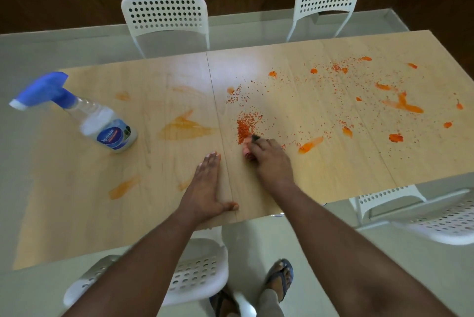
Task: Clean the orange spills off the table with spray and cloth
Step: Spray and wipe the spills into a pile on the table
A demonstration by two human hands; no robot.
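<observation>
While the right hand (266, 155) grips a small cloth (250, 148) at mid-frame, left hand (207, 183) flat, orange crumbs (245, 125) could scatter floorward.

spray bottle (102, 122) upright far left of table (77, 214); orange spills (400, 106) mostly right, crumb pile (243, 127) mid; cloth barely visible

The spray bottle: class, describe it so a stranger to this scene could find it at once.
Start at the long wooden table and look to its left end. There the spray bottle stands alone, away from both hands. It is the only clear container, with a blue trigger head and a blue label.
</observation>
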